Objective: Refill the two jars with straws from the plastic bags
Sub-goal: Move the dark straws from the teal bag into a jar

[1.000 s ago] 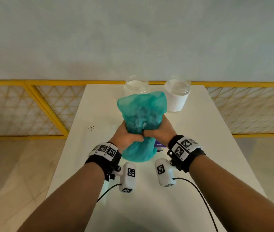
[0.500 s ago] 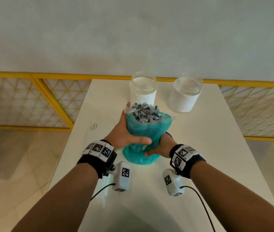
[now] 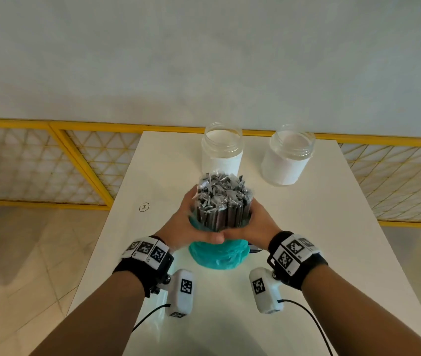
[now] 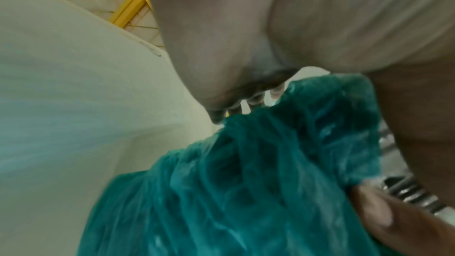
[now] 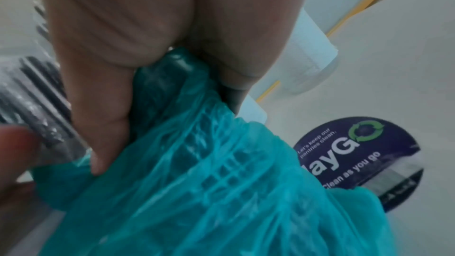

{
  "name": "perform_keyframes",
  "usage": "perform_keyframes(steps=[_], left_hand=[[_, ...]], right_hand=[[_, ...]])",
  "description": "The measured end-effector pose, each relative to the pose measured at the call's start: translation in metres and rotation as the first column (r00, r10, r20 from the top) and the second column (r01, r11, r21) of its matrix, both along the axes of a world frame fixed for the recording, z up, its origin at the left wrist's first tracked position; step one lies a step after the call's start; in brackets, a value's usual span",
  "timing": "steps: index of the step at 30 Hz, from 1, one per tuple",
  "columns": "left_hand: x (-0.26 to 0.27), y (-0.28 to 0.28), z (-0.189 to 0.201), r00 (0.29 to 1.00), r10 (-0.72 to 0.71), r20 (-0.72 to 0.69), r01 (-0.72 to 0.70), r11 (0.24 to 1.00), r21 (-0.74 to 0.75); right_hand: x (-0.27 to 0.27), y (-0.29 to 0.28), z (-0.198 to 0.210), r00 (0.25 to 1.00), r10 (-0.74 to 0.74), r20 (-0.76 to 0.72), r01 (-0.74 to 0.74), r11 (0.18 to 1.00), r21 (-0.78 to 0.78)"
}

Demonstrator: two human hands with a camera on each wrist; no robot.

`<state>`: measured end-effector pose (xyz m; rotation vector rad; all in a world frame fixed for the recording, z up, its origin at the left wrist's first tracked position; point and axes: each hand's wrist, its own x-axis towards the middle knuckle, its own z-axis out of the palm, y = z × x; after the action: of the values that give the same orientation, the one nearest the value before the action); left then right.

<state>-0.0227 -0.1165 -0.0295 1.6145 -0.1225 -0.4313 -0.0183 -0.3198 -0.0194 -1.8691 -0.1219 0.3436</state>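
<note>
Head view shows my left hand and my right hand wrapped around a fat bundle of straws. Both hands curl tight around it, one on each side, and my thumbs meet at the near side. The bundle stands upright in the middle of the tabletop. The teal bag is bunched low around the bottom of the bundle, under my hands.

Two jars wait at the far edge: the left jar sits just behind the bundle, and the right jar is further to the right. I can see no straws in them, so I think both still need filling.

The straws look light, each in a thin clear wrapper. I think those wrappers are slippery, so loose ones could slide out. The bag is soft and floppy and will not hold its shape. I would hold the bundle around its middle, squeeze gently, and pull the straws up while the bag stays down.

One second ago the bag covered the straws fully and my hands squeezed its neck. Half a second ago only the tips peeked out. Now the bag is pushed much lower and much more of the bundle shows.
</note>
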Motion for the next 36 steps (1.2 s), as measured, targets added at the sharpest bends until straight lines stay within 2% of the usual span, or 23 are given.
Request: perform_keyframes(steps=[5,8,10,11,12,14,15,16,17,19,21,23,24,27,33,36], left_hand=[[0.006,0.010,0.000,1.000,0.018,-0.024,-0.016,0.995,0.100],[0.003,0.023,-0.001,0.997,0.078,-0.024,-0.075,0.990,0.117],[0.000,0.033,0.000,0.992,0.122,-0.038,-0.117,0.987,0.115],[0.000,0.039,0.000,0.991,0.131,-0.036,-0.126,0.985,0.122],[0.001,0.044,0.000,0.990,0.135,-0.035,-0.129,0.983,0.129],[0.002,0.051,0.002,0.990,0.138,-0.042,-0.130,0.980,0.150],[0.003,0.053,0.004,0.989,0.143,-0.040,-0.135,0.978,0.160],[0.004,0.054,0.005,0.988,0.153,-0.037,-0.144,0.975,0.168],[0.004,0.055,0.006,0.986,0.163,-0.032,-0.155,0.972,0.176],[0.006,0.055,0.007,0.986,0.165,-0.035,-0.156,0.969,0.189],[0.007,0.055,0.006,0.987,0.157,-0.041,-0.146,0.969,0.197],[0.007,0.054,0.004,0.987,0.156,-0.051,-0.143,0.969,0.201],[0.006,0.053,0.004,0.987,0.154,-0.055,-0.140,0.969,0.203],[0.004,0.051,0.005,0.987,0.152,-0.051,-0.138,0.968,0.210],[-0.008,0.035,0.015,0.989,0.144,-0.041,-0.132,0.968,0.212],[-0.016,0.030,0.016,0.989,0.141,-0.051,-0.128,0.970,0.206]], right_hand=[[0.007,0.013,0.003,0.994,0.102,-0.032,-0.101,0.994,0.028],[0.031,0.010,0.026,0.940,0.319,-0.124,-0.335,0.930,-0.152],[0.057,0.004,0.048,0.901,0.382,-0.205,-0.422,0.883,-0.205],[0.071,0.003,0.060,0.916,0.352,-0.195,-0.383,0.911,-0.156],[0.088,0.004,0.071,0.952,0.263,-0.156,-0.276,0.958,-0.072],[0.118,0.013,0.081,0.999,-0.031,-0.041,0.035,0.993,0.114],[0.133,0.019,0.083,0.986,-0.168,0.021,0.163,0.977,0.138],[0.146,0.027,0.082,0.963,-0.254,0.090,0.247,0.965,0.083],[0.157,0.036,0.079,0.950,-0.268,0.159,0.274,0.961,-0.018],[0.170,0.050,0.069,0.964,-0.123,0.236,0.200,0.921,-0.335],[0.175,0.058,0.055,0.983,0.081,0.163,0.045,0.762,-0.646],[0.177,0.059,0.040,0.980,0.180,0.087,-0.035,0.584,-0.811],[0.176,0.058,0.034,0.976,0.194,0.103,-0.020,0.543,-0.839],[0.161,0.047,0.035,0.960,0.218,0.175,0.038,0.520,-0.854],[0.101,0.015,0.034,0.946,0.303,0.117,-0.033,0.448,-0.894],[0.062,-0.004,0.031,0.955,0.257,0.146,0.004,0.485,-0.874]])
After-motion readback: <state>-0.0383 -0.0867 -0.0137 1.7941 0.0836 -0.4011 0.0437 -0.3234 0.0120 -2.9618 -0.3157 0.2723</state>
